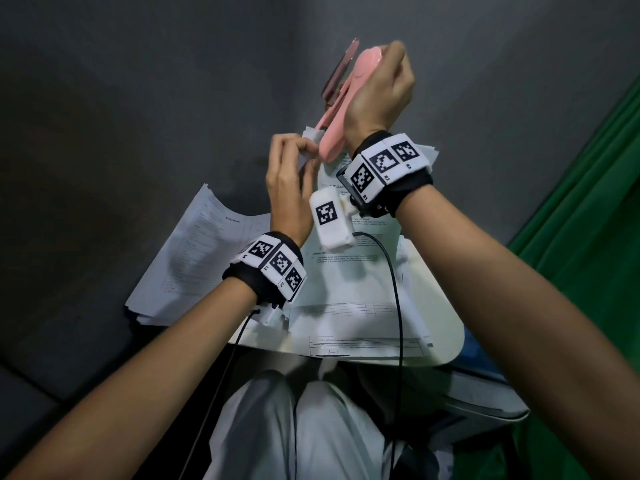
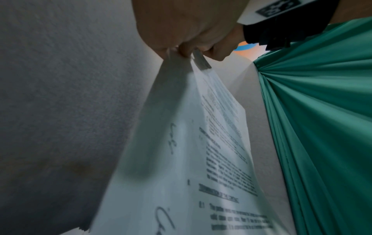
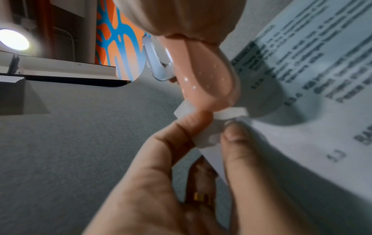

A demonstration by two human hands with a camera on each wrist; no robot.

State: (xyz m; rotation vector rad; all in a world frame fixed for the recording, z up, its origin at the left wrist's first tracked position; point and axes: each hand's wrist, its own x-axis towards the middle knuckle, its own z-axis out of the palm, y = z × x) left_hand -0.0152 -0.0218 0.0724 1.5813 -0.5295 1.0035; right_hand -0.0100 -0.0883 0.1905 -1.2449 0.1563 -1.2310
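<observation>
Seemingly an office: printed papers (image 1: 197, 258) piled on a desk (image 1: 446, 327).

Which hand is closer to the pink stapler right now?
Right. The right hand grips the pink stapler round its upper end; the left hand sits just below its lower tip, pinching the paper corner.

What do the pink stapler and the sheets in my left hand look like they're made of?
The pink stapler looks like glossy plastic: bright highlights on its smooth shell. The sheets look like thin matte paper: printed, bending limply.
</observation>
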